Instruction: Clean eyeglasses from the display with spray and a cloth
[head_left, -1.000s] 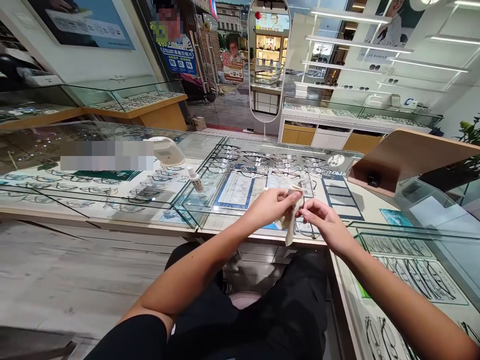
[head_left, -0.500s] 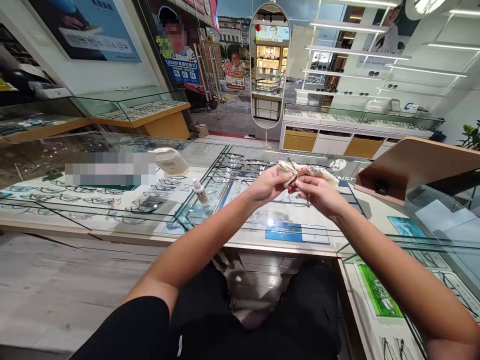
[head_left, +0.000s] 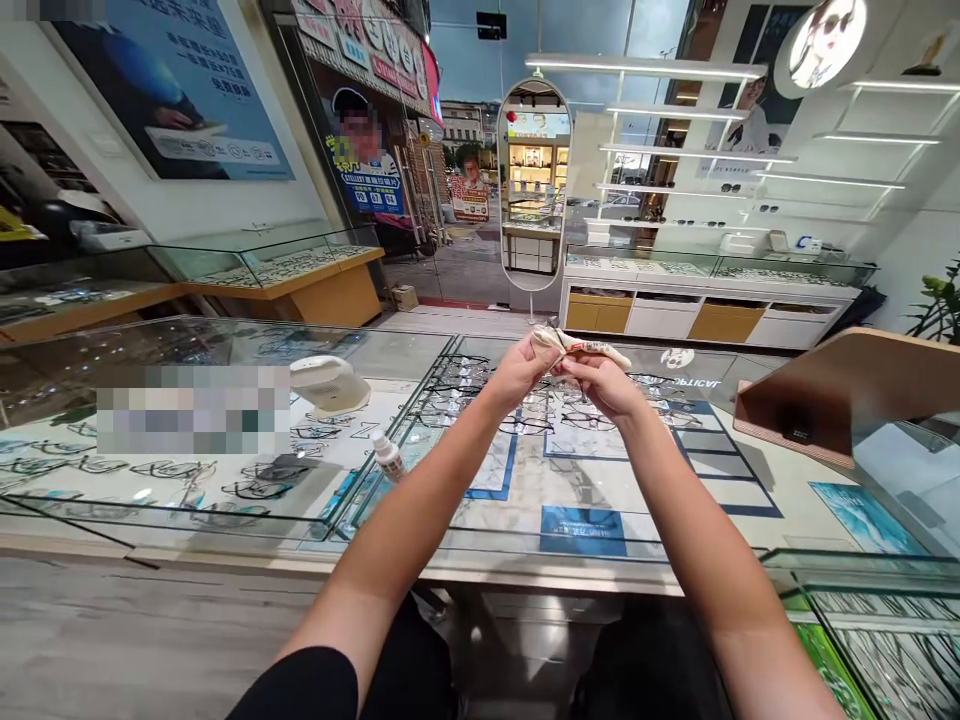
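the left hand (head_left: 523, 368) and the right hand (head_left: 607, 383) meet above the glass counter (head_left: 480, 520), nearer its far edge than its near one. the left fingers are pinched together on a bunched cream cloth (head_left: 596, 352) with red and dark print; the right fingers are drawn in narrow on it too, thumb and forefinger close to the left fingertips. a thin dark piece of a glasses frame (head_left: 556, 324) sticks up from the cloth between the hands; cloth and fingers hide most of it, so which finger grips the frame itself i cannot tell.

under the glass, behind and below the hands, lie rows of display glasses (head_left: 457, 390), partly blocked by the left forearm and the right hand. a white bottle (head_left: 388, 455) stands just beside the left forearm, left of the counter's middle. further left and toward the far edge sits a white rounded device (head_left: 330, 385). a blue card (head_left: 583, 530) lies between the forearms by the near edge. toward the right end lies a teal sheet (head_left: 866, 515), and above it a tilted brown board (head_left: 870, 385) covers the far right corner. a second glass case (head_left: 885, 580), with more frames and a green card (head_left: 829, 665), adjoins the near right corner. past the far edge stands a tall oval mirror (head_left: 535, 190).
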